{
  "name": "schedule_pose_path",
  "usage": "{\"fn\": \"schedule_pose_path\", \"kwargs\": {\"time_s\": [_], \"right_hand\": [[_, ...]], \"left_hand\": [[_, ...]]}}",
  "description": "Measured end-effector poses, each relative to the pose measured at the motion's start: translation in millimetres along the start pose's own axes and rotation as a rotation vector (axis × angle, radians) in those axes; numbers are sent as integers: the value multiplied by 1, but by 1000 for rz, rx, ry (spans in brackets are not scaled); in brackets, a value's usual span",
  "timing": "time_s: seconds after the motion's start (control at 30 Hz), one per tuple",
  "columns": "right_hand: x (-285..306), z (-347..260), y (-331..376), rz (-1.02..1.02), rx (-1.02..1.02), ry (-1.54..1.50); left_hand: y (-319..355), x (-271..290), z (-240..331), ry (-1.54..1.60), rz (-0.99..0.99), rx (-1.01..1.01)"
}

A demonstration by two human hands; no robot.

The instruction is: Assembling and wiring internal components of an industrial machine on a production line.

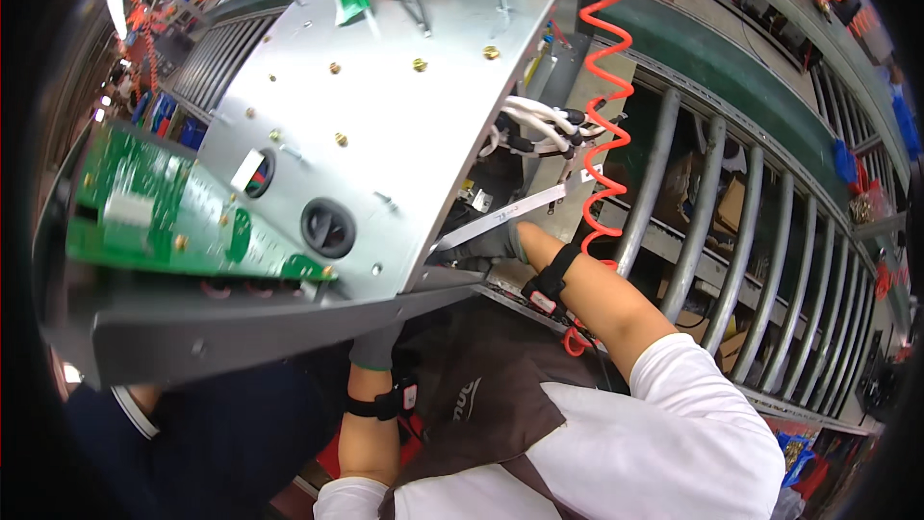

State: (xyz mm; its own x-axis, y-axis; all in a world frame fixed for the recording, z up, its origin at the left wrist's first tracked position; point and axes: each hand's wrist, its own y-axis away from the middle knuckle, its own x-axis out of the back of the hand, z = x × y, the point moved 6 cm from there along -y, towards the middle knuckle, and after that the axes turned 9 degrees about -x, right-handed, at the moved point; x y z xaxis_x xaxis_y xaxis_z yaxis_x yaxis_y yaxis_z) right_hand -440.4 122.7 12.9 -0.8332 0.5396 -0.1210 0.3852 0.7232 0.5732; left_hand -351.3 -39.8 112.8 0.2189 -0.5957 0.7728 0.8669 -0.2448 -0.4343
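A large silver metal chassis (404,135) stands before me, with brass standoffs and studs on its face. My right hand (496,245), in a grey glove, reaches into the open right side of the chassis, beside a pale metal strip (510,215). The chassis edge covers its fingers. At the near edge, my left hand (378,345), gloved as well, is under a long dark grey metal rail (260,332) that hides its fingers. White cables (544,121) with black ends come out of the side opening. A green circuit board (159,207) sits at the left of the chassis.
A coiled orange air hose (608,87) hangs just right of the chassis. Farther right runs a roller conveyor (707,222) with cardboard pieces beneath. Another person in dark clothes (207,443) is close on my left. A black round grommet (328,228) lines a hole in the panel.
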Motion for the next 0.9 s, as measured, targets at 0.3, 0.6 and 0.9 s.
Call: {"fn": "schedule_pose_path", "kwargs": {"time_s": [0.3, 0.6, 0.9], "right_hand": [[10, -20, 31, 145, 251, 216], [16, 12, -9, 105, 321, 233], [-4, -5, -7, 339, 668, 914]], "left_hand": [[-27, -1, 21, 690, -160, 782], [-12, -6, 17, 1106, -68, 843], [-7, -11, 12, 1210, 41, 816]]}}
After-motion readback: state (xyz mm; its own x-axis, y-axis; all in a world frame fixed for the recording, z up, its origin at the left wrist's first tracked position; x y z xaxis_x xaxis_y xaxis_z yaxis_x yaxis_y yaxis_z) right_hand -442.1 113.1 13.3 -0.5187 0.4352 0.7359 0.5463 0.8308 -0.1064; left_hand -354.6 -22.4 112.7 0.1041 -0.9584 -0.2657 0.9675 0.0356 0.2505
